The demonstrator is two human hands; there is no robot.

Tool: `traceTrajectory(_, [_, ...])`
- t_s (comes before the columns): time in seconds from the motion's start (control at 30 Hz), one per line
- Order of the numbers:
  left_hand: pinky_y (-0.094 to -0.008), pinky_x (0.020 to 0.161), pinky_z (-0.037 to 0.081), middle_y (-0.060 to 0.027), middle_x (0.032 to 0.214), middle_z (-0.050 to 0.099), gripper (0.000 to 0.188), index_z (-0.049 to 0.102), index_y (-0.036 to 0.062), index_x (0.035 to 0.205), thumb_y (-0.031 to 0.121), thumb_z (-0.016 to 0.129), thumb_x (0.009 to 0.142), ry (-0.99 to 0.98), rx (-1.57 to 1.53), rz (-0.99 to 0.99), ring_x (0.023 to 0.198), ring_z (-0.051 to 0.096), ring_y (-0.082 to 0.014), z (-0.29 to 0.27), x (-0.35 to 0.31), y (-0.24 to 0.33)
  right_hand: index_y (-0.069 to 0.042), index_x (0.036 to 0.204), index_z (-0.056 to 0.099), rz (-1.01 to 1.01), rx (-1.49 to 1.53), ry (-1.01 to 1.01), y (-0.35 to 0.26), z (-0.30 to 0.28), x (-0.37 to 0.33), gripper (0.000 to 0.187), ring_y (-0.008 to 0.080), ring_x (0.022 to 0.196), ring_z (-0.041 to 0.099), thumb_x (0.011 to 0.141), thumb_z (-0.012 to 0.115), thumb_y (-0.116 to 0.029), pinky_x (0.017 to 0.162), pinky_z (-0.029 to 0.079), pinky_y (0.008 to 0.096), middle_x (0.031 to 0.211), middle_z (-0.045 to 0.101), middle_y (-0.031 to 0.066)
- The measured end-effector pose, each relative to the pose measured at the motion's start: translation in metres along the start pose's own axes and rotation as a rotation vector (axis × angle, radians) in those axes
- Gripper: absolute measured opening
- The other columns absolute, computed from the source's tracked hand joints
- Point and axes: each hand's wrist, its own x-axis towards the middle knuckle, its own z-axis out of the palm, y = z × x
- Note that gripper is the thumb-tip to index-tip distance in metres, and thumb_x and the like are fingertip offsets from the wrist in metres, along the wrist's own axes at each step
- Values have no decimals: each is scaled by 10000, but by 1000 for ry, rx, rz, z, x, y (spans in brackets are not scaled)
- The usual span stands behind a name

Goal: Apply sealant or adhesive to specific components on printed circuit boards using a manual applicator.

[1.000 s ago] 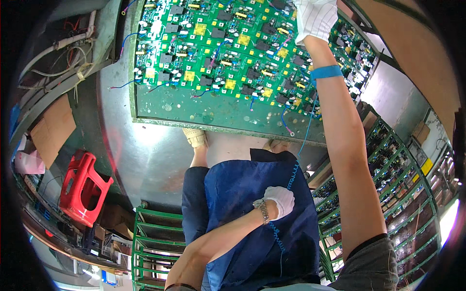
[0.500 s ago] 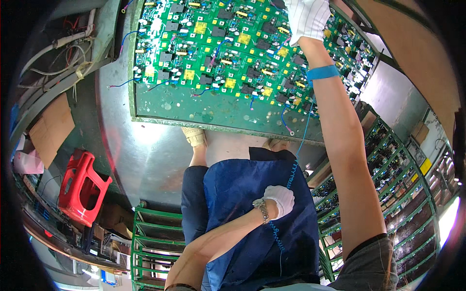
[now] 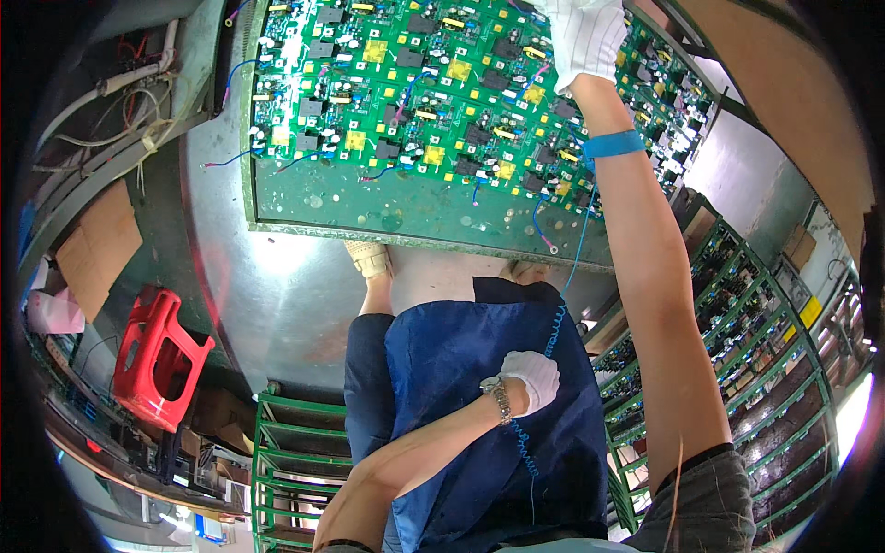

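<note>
One gloved left hand over one coiled cord, one gloved right hand over many circuit boards, grips unclear

Green circuit boards, white striped glove, blue wristband, navy cloth; red stool

- From far off, I see my right arm reach up, right hand partly cut off.
- My left hand is low, fingers hard to see.
</note>
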Motion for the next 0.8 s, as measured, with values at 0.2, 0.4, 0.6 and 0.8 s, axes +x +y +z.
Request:
traceTrajectory(0.2, [-466,724,527,-128,829,699,345,685,86,852,300,434,953,-16,-5,-15,803,683,-307,2,0,-1,-21,1039,563,137,60,38,-2,-9,-7,237,260,836,638,875,643,-173,720,518,342,920,645,126])
traceTrajectory(0.4, [-464,726,524,-131,826,698,344,687,84,832,296,443,948,19,-21,-9,802,681,-312,4,1,0,-19,1028,589,211,666,-42,-22,-10,2,226,229,852,644,849,669,-131,741,524,329,911,661,110])
traceTrajectory(0.6, [-464,726,522,-133,822,699,346,693,84,833,295,444,947,6,-25,-14,798,681,-313,4,2,0,-24,1005,577,195,360,-45,-33,-9,3,288,250,848,646,800,725,-162,751,530,340,904,655,121])
traceTrajectory(0.8, [-466,723,523,-132,814,699,348,697,84,828,293,445,946,16,-20,-17,792,683,-315,4,2,1,-13,1014,598,22,7,18,-32,-15,4,296,276,843,644,795,725,-167,745,533,358,905,644,132])
